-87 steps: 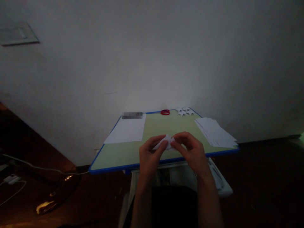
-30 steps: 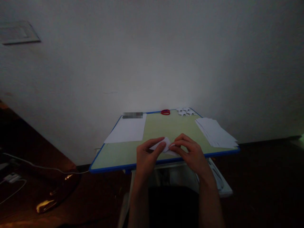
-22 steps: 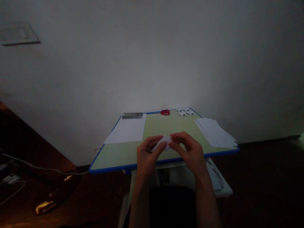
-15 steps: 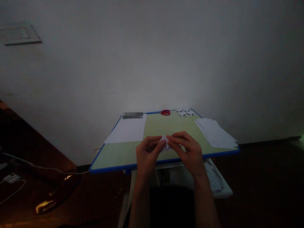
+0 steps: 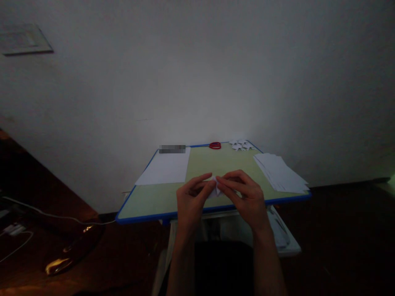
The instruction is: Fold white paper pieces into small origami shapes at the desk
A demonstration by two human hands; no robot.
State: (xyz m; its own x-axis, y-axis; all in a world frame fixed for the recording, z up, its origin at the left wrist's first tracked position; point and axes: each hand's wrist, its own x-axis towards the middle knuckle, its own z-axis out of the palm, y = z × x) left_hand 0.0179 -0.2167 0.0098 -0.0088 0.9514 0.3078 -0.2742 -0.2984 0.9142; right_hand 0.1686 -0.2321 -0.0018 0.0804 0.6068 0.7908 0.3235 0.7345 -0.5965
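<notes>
Between my two hands is a small piece of folded white paper, held above the near part of the green tabletop. My left hand pinches its left side with thumb and fingers, the index finger slightly raised. On the other side my right hand grips it between thumb and fingertips. Much of the paper is hidden behind the fingers, so its exact folded form cannot be made out.
Red-handled scissors lie at the table's back edge. Right of them is a cluster of small folded white paper pieces. Loose white sheets overlap at the right; a white sheet lies left. A pale wall stands behind.
My left index finger has lifted a little away from the folded paper. Both hands stay in nearly the same place, and the things on the table have not moved.
</notes>
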